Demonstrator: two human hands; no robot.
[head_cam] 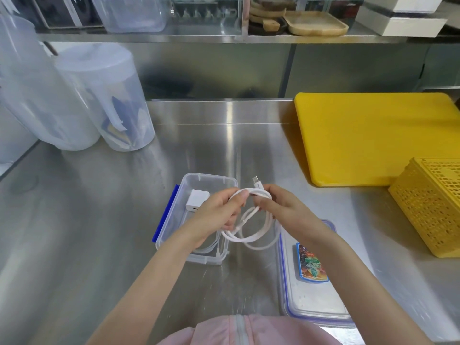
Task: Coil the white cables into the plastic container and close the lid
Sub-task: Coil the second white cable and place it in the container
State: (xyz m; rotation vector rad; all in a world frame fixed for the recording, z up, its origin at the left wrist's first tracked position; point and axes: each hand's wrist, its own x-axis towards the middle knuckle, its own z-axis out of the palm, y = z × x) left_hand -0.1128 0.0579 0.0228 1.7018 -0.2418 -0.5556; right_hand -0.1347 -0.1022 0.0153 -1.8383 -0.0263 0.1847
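Note:
A clear plastic container (211, 179) with a blue clip on its left side stands open on the steel counter. Inside it lie a white charger block (196, 199) and another coiled white cable (211, 247). Just right of the container, above the counter, both hands hold a white cable (251, 239) looped into a coil. My left hand (219, 212) pinches the coil's top left. My right hand (278, 207) grips the top right, with the plug end (255, 181) sticking up. The lid (313, 302), with a colourful sticker, lies flat under my right forearm.
A yellow cutting board (373, 138) and a yellow perforated basket (433, 207) sit to the right. Translucent jugs (107, 100) stand at the back left. A steel shelf with trays runs above the counter's back wall.

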